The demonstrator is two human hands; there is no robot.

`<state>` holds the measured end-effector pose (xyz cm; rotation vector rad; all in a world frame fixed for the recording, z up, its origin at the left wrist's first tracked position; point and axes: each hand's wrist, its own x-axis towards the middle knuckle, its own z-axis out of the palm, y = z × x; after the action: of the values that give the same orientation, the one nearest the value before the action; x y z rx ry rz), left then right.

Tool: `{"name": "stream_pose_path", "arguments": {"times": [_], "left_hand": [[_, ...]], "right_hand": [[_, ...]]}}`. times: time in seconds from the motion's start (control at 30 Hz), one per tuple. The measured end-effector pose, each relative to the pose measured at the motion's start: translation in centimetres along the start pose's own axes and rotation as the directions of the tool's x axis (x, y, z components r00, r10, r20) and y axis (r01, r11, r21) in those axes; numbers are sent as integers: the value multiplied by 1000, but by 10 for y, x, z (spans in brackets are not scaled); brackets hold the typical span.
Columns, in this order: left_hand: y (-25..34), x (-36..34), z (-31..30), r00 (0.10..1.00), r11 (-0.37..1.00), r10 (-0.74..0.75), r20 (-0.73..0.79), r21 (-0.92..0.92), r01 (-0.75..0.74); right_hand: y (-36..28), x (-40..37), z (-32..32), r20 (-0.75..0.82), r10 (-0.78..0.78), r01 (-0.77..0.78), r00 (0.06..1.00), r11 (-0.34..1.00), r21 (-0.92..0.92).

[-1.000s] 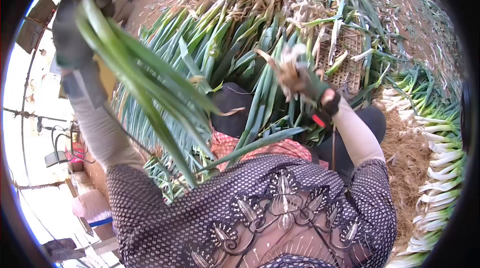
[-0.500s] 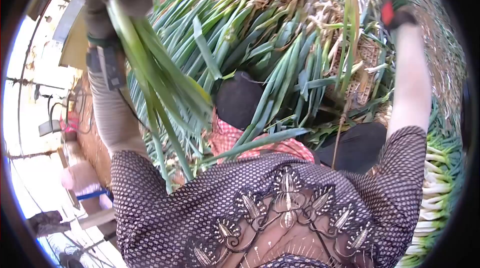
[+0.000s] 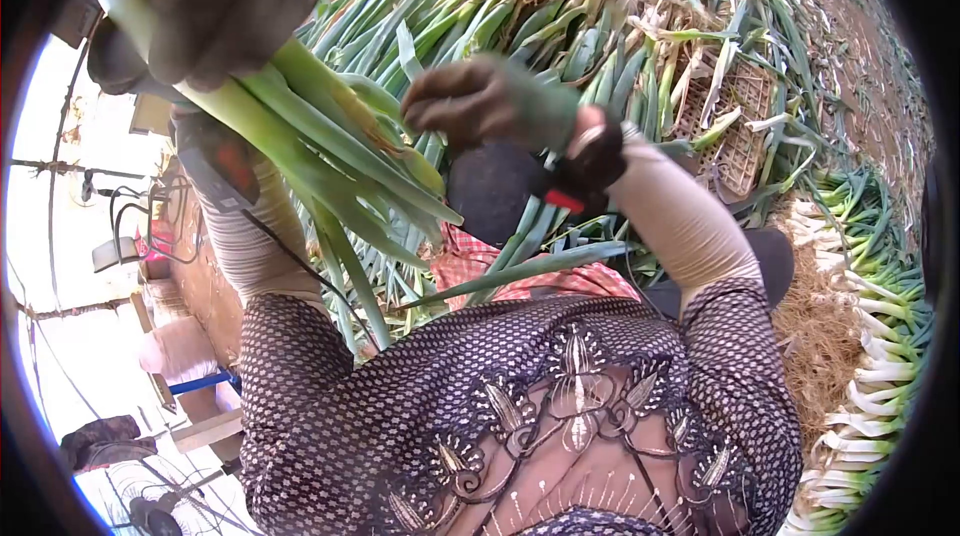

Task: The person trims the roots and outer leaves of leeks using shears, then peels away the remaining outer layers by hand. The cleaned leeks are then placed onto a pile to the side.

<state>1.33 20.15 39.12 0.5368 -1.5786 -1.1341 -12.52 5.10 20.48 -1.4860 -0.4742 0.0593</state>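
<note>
My left hand (image 3: 215, 16), in a dark glove, is wrapped round a leek (image 3: 265, 131) at the upper left. The pale stem points up and left, and the green leaves fan down to the right. My right hand (image 3: 490, 101), gloved and blurred by motion, is near the leaf tips with its fingers curled; whether anything is between them cannot be made out. Behind both hands lies a large heap of leeks (image 3: 500, 16) with brown, dry leaves among the green. A long leaf (image 3: 530, 274) lies across the checked red cloth at my lap.
A brown plastic crate (image 3: 740, 126) is partly buried in leaves at the right of the heap. Cleaned leeks with white stems (image 3: 870, 396) lie in a row at the far right, beside brown root trimmings (image 3: 815, 336). A fan (image 3: 155, 516) stands at the lower left.
My right hand has come from the upper right to the middle, and the hanging leaves near it are gone from there. My left hand has moved slightly, with the leek now tilted more sideways.
</note>
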Motion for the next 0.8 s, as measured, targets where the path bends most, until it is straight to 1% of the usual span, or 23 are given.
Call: {"name": "stream_pose_path", "arguments": {"times": [0.03, 0.07, 0.13, 0.23, 0.33, 0.37, 0.4, 0.43, 0.47, 0.5, 0.53, 0.57, 0.6, 0.63, 0.67, 0.73, 0.8], "left_hand": [[-1, -1, 2, 1000, 1000, -6, 27, -4, 7], [-2, -1, 4, 999, 1000, -13, 50, -7, 13], [-2, -1, 7, 995, 1000, -24, 96, -9, 25], [2, -3, 8, 987, 999, -51, 155, -5, 52], [3, -8, 8, 980, 997, -76, 186, 4, 76], [2, -13, 10, 985, 998, -65, 158, 33, 61], [0, -19, 12, 994, 999, -35, 105, 24, 33], [-4, -26, 15, 999, 1000, -5, 51, 13, 5], [-9, -31, 16, 1000, 1000, 26, 0, 5, -26], [-14, -35, 15, 999, 999, 41, -14, -3, -41], [-17, -37, 14, 998, 998, 56, -29, -8, -56], [-20, -39, 14, 997, 997, 70, -43, -13, -71], [-21, -42, 13, 997, 997, 69, -35, -15, -70], [-24, -42, 16, 997, 998, 66, -34, -21, -67], [-24, -42, 17, 998, 997, 65, -29, -29, -65], [-24, -45, 14, 997, 997, 69, -29, -43, -70], [-24, -50, 13, 995, 995, 81, -57, -56, -84]], "right_hand": [[8, -1, 17, -44, 0, -8, 999, 985, -175], [16, -1, 34, -88, 0, -31, 996, 939, -343], [29, 1, 47, -53, -8, -2, 999, 983, -183], [23, -5, 37, 31, 182, -179, 983, 981, -77], [0, -22, 12, 38, 206, -206, 978, 978, 3], [-10, -28, 3, 30, 213, -213, 977, 977, -18], [-22, -34, -5, 20, 222, -222, 975, 974, -35], [-39, -41, -15, 33, 281, -282, 959, 959, 32], [-57, -46, -19, -10, 260, -260, 966, 961, -90], [-69, -51, -28, -34, 306, -307, 951, 939, -152], [-83, -59, -34, -35, 267, -269, 963, 957, -108], [-94, -67, -49, -77, 220, -229, 972, 964, -135], [-96, -77, -64, -154, 105, -133, 982, 973, -188], [-97, -88, -78, -231, -15, -46, 973, 965, -257], [-99, -99, -93, -301, -132, 24, 945, 941, -337], [-103, -113, -110, -256, 61, -195, 965, 819, -539], [-72, -115, -99, -143, 326, -355, 935, 886, -298]]}}
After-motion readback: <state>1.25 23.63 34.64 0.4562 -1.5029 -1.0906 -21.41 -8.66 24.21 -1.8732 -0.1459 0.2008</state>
